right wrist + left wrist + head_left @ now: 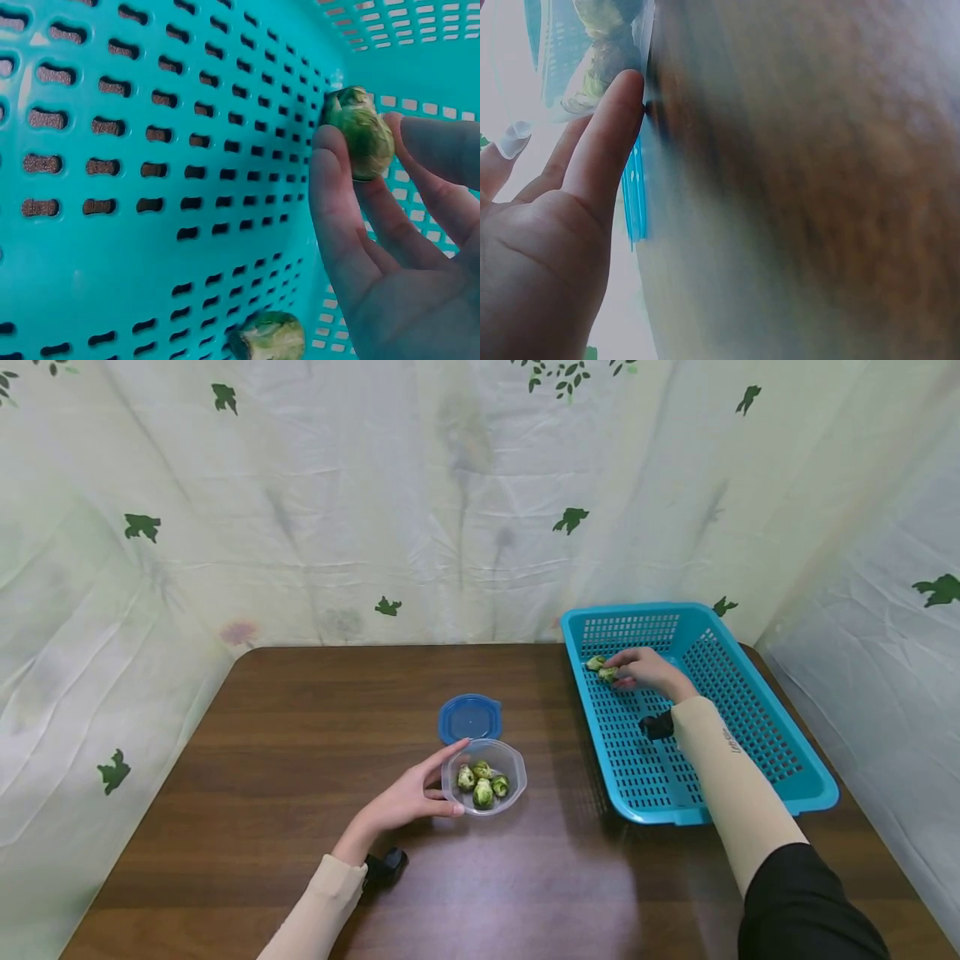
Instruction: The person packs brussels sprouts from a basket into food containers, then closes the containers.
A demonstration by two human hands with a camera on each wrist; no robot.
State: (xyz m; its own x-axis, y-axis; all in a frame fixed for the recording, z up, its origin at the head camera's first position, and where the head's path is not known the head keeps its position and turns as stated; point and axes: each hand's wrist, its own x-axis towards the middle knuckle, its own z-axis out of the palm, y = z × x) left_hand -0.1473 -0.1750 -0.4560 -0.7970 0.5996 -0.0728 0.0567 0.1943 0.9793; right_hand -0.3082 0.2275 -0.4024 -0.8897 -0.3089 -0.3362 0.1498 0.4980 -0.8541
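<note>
My left hand (411,797) holds a clear plastic tub (517,766) from its left side, index finger along the back rim and thumb at the front. Several Brussels sprouts (483,793) lie inside the tub. In the left wrist view my left fingers (611,142) touch the tub's wall. Over in the blue basket (757,718), my right hand (651,672) pinches a Brussels sprout (361,139) between thumb and fingertips. A second loose sprout (271,337) lies in the basket close by, near its left wall.
A blue lid (470,718) lies just behind the tub on the brown wooden table (322,718). The basket stands at the table's right side, its perforated walls rising around my right hand. A pale leaf-print curtain (375,510) hangs behind the table.
</note>
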